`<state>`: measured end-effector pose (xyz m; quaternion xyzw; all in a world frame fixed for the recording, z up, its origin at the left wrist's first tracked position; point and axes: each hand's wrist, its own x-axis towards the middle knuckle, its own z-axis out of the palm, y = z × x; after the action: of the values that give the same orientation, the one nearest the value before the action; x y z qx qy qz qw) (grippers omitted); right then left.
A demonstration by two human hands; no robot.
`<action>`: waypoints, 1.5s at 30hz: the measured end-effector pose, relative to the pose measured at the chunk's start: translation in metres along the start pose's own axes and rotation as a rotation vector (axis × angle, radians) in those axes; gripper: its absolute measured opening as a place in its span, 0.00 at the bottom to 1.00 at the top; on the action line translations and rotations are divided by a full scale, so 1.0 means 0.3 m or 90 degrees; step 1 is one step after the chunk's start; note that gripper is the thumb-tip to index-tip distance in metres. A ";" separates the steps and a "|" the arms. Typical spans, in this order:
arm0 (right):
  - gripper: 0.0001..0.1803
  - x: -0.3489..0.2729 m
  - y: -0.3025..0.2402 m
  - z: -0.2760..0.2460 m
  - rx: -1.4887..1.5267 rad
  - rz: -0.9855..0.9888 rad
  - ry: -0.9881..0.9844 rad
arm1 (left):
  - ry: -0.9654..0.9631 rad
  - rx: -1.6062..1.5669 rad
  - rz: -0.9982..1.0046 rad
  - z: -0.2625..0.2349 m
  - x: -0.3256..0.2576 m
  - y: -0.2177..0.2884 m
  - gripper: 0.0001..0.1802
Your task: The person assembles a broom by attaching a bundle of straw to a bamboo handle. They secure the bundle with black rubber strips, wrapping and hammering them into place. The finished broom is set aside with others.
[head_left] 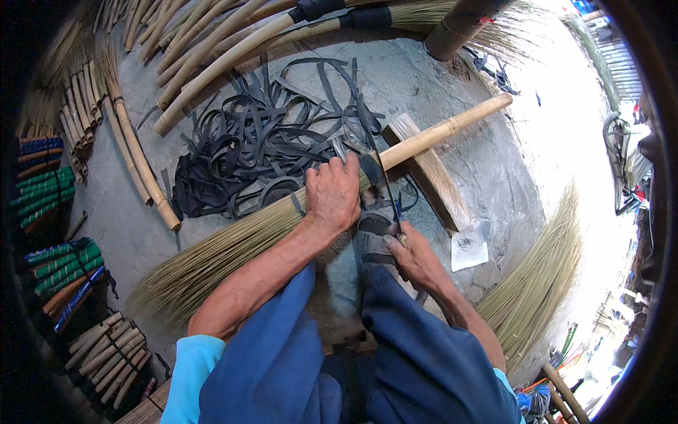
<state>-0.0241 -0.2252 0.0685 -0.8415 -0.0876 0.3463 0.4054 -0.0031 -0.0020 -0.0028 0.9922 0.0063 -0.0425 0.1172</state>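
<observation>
A broom with straw-coloured bristles (219,251) and a pale bamboo handle (452,133) lies slantwise before me. Black rubber binding (369,169) wraps its neck. My left hand (333,192) is closed over the bristles beside that binding. By its fingertips is a small shiny grey piece (340,149), whose kind I cannot make out. My right hand (418,260) is closed around the lower end of a long, thin dark blade-like piece (389,191) that crosses the broom's neck. My sandalled foot (376,237) is just under the neck.
Tangled black rubber strips (247,131) lie behind the broom. A wooden block (431,177) sits under the handle. Other brooms' bamboo handles (219,63) line the back, and loose bristles (537,283) lie at right. Bundled handles (113,357) are at left.
</observation>
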 end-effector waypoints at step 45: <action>0.16 0.009 0.274 -0.163 0.104 0.177 -0.016 | 0.112 0.059 0.048 0.030 -0.031 0.013 0.38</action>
<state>-0.0010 -0.3082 0.0271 -0.8050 0.0529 0.4158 0.4199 -0.0131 -0.0080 -0.0098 0.9960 -0.0228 0.0489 0.0715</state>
